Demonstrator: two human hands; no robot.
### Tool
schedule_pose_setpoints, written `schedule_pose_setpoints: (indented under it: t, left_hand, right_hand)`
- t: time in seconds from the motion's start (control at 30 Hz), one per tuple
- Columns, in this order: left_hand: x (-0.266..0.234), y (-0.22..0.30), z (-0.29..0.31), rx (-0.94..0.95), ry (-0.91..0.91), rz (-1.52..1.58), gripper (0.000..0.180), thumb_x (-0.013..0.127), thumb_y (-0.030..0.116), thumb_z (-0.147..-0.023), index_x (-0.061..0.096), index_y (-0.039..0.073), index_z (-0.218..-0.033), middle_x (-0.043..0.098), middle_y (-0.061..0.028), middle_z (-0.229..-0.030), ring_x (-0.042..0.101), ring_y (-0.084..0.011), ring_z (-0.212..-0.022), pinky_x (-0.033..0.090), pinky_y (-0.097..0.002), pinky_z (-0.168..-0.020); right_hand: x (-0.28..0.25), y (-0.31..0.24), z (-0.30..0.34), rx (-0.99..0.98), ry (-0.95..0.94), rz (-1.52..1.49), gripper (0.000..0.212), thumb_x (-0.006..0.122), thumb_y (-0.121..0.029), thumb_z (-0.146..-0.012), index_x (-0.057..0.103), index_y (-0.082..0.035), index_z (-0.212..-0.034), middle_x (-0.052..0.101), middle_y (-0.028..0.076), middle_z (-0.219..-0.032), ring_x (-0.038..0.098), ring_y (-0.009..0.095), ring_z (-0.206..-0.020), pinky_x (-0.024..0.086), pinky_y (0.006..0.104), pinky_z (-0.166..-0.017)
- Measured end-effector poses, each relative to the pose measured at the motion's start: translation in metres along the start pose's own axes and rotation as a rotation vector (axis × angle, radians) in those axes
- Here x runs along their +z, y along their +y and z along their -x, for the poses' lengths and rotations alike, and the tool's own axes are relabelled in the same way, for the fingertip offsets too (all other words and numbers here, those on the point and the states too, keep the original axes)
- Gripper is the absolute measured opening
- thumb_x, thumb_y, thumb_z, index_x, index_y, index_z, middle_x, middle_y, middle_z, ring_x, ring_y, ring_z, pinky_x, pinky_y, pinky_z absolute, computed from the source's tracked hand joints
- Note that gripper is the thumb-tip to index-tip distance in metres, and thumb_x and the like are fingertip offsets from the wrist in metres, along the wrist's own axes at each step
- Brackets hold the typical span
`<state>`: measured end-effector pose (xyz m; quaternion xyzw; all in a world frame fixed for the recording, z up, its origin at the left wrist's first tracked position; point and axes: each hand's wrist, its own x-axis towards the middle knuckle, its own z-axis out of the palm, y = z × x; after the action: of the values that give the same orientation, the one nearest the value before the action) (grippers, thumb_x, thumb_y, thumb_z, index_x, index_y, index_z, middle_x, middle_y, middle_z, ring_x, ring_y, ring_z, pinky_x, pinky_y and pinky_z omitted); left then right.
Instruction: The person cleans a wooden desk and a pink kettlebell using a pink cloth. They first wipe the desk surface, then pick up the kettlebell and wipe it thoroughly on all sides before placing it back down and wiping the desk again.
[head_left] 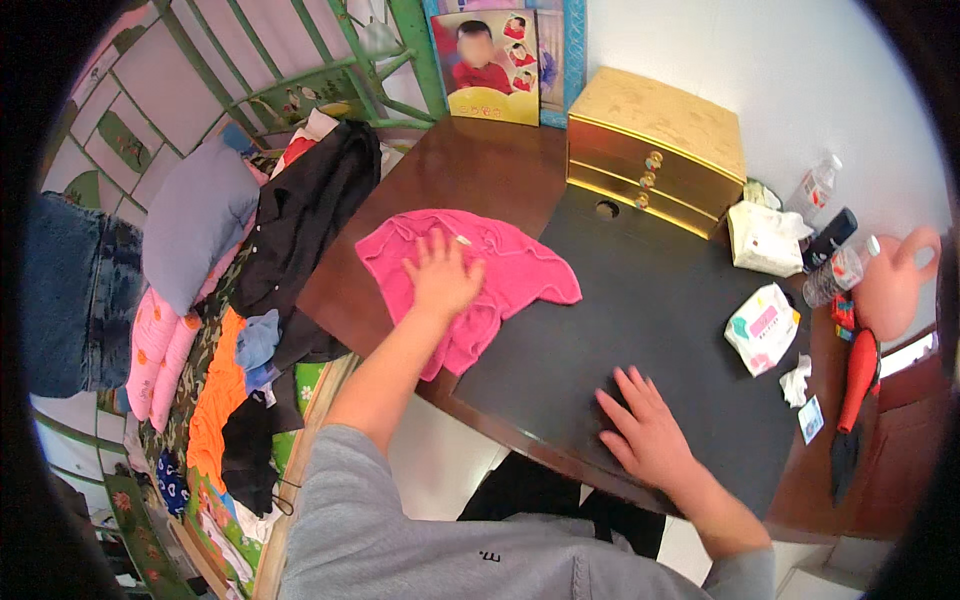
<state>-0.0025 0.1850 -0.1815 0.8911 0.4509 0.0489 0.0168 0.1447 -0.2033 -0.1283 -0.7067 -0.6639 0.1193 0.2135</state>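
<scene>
A pink cloth lies spread and rumpled on the left half of the dark wooden table, one corner reaching over a black desk mat. My left hand rests on the cloth with its fingers spread. Part of the cloth hangs near the table's front edge. My right hand is over the front part of the mat, fingers apart and nothing in them. Whether its palm touches the mat I cannot tell.
A gold drawer box stands at the back beside a framed photo. On the right are a wipes pack, tissue pack, plastic bottles, crumpled tissue and red hair dryer. Left, a bed holds clothes and a grey pillow.
</scene>
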Motion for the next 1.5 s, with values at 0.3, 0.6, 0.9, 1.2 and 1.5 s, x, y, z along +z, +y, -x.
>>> schedule_pose_setpoints:
  t: [0.3,0.6,0.9,1.2,1.5]
  left_hand:
    - [0.005,0.091,-0.115,0.317,-0.063,0.037,0.081,0.041,0.077,-0.095,0.031,0.036,-0.164,0.023,-0.0087,-0.173,0.015,-0.0442,-0.158,0.010,-0.0764,-0.119]
    - [0.008,0.057,-0.231,0.123,-0.138,0.086,0.078,0.038,0.076,-0.097,0.033,0.036,-0.163,0.016,-0.0006,-0.175,0.012,-0.0328,-0.161,0.005,-0.0704,-0.124]
    - [0.004,-0.034,-0.305,-0.122,-0.112,0.067,0.079,0.039,0.074,-0.097,0.031,0.033,-0.164,0.015,-0.0007,-0.175,0.011,-0.0316,-0.161,0.005,-0.0690,-0.125]
    - [0.020,-0.090,-0.262,-0.178,-0.024,0.006,0.075,0.036,0.069,-0.100,0.030,0.031,-0.165,0.017,-0.0027,-0.175,0.015,-0.0308,-0.161,0.009,-0.0659,-0.125]
    - [-0.014,-0.132,-0.100,-0.372,-0.053,-0.032,0.074,0.038,0.066,-0.101,0.031,0.029,-0.165,0.017,-0.0053,-0.175,0.013,-0.0340,-0.161,0.010,-0.0684,-0.124]
  right_hand:
    - [-0.001,-0.002,-0.061,-0.122,-0.075,0.026,0.060,0.073,-0.030,-0.091,0.057,-0.006,-0.143,0.043,0.024,-0.157,0.040,0.044,-0.147,0.033,0.0561,-0.121]
    - [0.059,0.101,-0.364,-0.019,0.355,0.334,0.070,0.062,-0.041,-0.099,0.045,0.003,-0.151,0.038,0.029,-0.159,0.036,0.046,-0.149,0.030,0.0525,-0.123]
    - [0.085,0.112,-0.509,0.214,0.161,0.363,0.071,0.045,-0.067,-0.099,0.044,-0.028,-0.159,0.029,0.026,-0.167,0.022,0.048,-0.155,0.012,0.0600,-0.126]
    - [0.104,0.070,-0.503,0.050,0.037,0.360,0.073,0.044,-0.065,-0.098,0.041,-0.027,-0.161,0.026,0.023,-0.169,0.020,0.046,-0.156,0.010,0.0593,-0.127]
    - [0.129,-0.040,-0.414,-0.128,-0.128,0.302,0.073,0.042,-0.057,-0.103,0.037,-0.015,-0.162,0.025,0.017,-0.171,0.019,0.038,-0.159,0.009,0.0552,-0.128]
